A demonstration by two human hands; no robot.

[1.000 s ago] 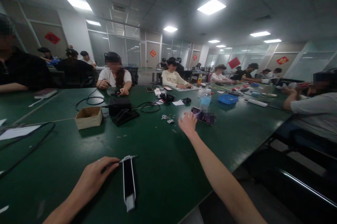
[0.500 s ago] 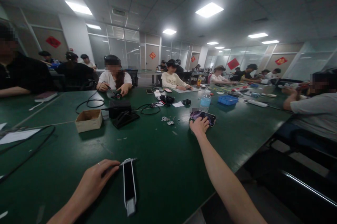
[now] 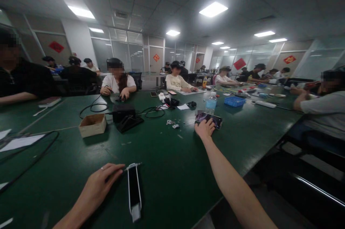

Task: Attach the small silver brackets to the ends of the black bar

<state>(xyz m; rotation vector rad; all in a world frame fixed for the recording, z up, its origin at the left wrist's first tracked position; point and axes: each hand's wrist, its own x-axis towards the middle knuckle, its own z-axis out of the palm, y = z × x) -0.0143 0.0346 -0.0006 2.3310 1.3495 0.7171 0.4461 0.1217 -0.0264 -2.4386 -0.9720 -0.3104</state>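
My left hand (image 3: 101, 183) lies near the front of the table, its fingers together at the end of a thin pen-like tool (image 3: 139, 164). That tool lies across the far end of a long black strip with a white frame (image 3: 134, 189), just right of the hand; its exact kind is too small to tell. My right hand (image 3: 205, 128) is stretched forward, fingers spread over the screen of a smartphone (image 3: 217, 121). The phone leans on its long side, tilted back, in front of a clear bottle of blue liquid (image 3: 211, 102).
Small metallic parts (image 3: 175, 126) lie left of the phone. An open cardboard box (image 3: 93, 126), a black device (image 3: 123, 113) and cables stand farther left. Beyond the bottle is a blue basket (image 3: 235, 101). Co-workers sit around the green table (image 3: 164, 160), one opposite (image 3: 117, 82).
The view has shifted slightly. Both hands stay at nearly the same places, the right one still on the phone. The co-worker opposite has moved their hands a little.
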